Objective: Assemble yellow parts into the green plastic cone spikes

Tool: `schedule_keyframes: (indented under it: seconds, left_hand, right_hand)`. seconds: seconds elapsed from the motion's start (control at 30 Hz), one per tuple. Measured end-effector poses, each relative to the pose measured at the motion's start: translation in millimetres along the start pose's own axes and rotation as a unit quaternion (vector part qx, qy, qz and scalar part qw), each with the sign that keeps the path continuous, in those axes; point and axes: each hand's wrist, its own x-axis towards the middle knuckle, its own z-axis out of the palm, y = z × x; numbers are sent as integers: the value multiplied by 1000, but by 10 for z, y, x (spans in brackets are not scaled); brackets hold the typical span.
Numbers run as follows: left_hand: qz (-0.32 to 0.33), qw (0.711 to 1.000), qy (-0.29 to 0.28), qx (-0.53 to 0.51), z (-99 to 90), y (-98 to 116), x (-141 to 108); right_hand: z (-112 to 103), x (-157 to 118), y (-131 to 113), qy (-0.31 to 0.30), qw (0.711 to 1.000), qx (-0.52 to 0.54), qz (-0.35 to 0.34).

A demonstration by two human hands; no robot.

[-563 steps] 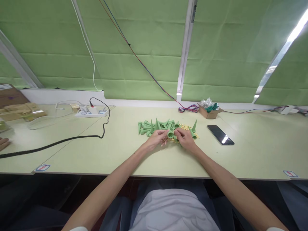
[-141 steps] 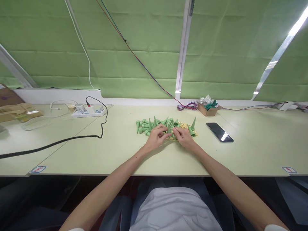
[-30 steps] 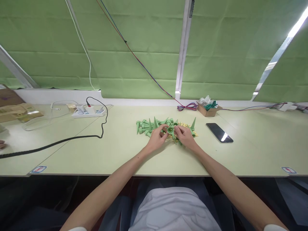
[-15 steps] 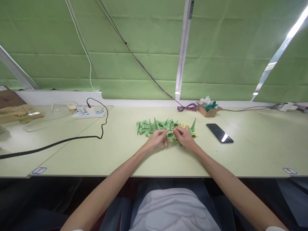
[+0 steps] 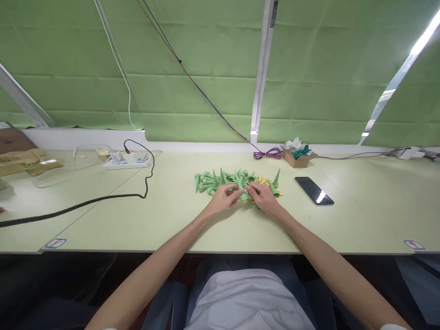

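Note:
A pile of green plastic cone-shaped spikes (image 5: 208, 180) lies at the middle of the table, many on their sides and some standing point up. Small yellow pieces (image 5: 263, 180) are heaped at its right side. My left hand (image 5: 222, 198) is closed in a pinch on one green spike (image 5: 239, 181), which tilts with its point away from me and its wide end towards me. Close by on the right, my right hand (image 5: 264, 196) has its fingertips pressed together beside that spike. Whatever sits between those fingertips is too small to make out.
A black phone (image 5: 314, 190) lies to the right. Behind it stands a small cardboard box (image 5: 298, 159) with plastic wrap and green material, beside a coiled cable (image 5: 268, 153). To the left are a power strip (image 5: 128, 161) and a thick black cord (image 5: 103, 198).
The spike in my left hand has turned: its open wide end faced me before, and now its pointed length shows, leaning away. My left fingers have shifted on it; my right hand has barely moved.

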Motion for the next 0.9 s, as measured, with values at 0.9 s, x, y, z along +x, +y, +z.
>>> schedule_keyframes:
  seconds: [0.9]
  left_hand:
    - [37, 991, 113, 57, 93, 40, 25]
  right_hand:
    - [9, 15, -11, 87, 994, -26, 53]
